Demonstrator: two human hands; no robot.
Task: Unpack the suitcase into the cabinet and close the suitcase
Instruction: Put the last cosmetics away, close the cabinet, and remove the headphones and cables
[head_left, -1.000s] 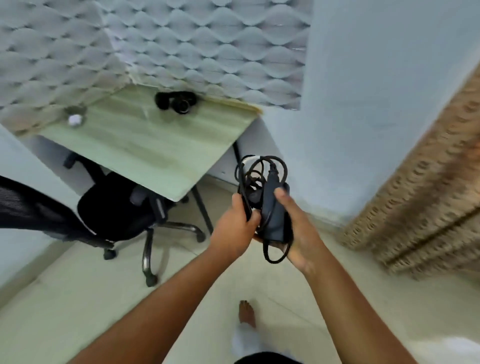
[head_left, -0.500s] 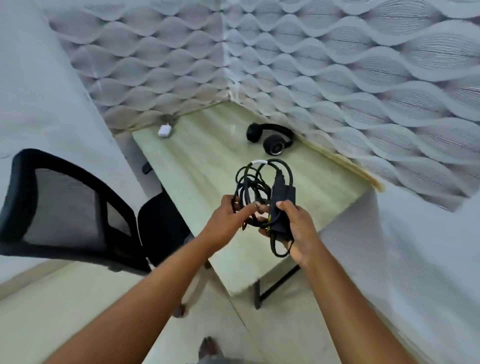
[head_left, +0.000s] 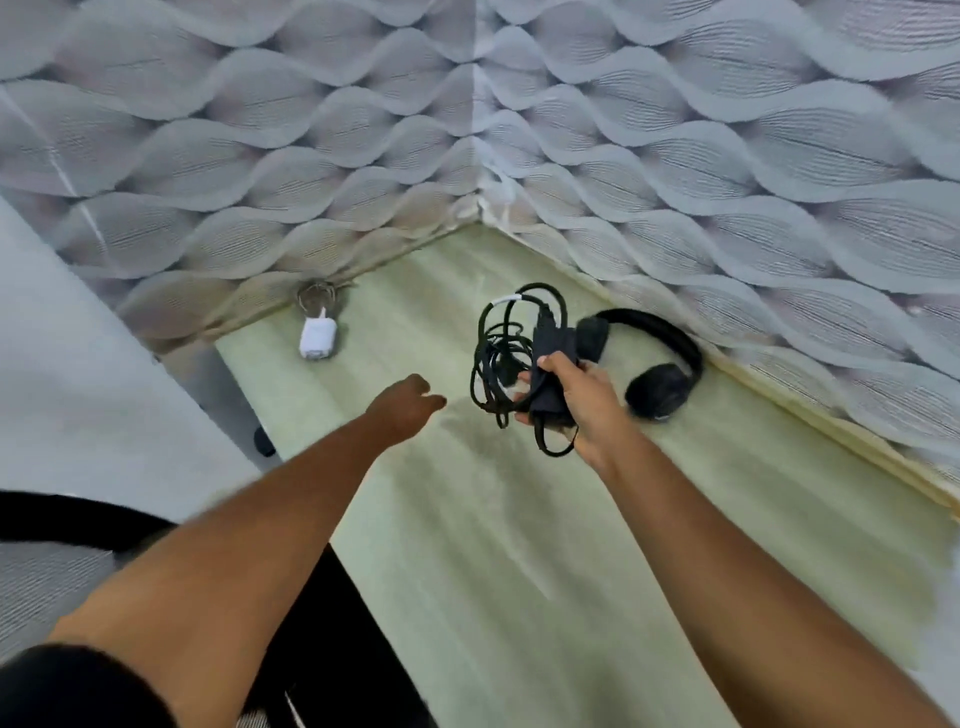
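Soft even light, motion blur, edges warped.

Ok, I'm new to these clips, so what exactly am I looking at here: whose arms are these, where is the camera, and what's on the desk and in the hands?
There is no machine here: a person wears a wide-angle camera on the head, looking forward and down, so both bare arms reach into the picture from below. The right hand grips a black power adapter with its tangled black cable. The left hand holds nothing and hovers over the pale wooden desk, fingers loosely curled. On the desk lie black headphones, near the patterned wall, and a small white charger at the back. A dark chair shows at the lower left. No suitcase or cabinet is in view.
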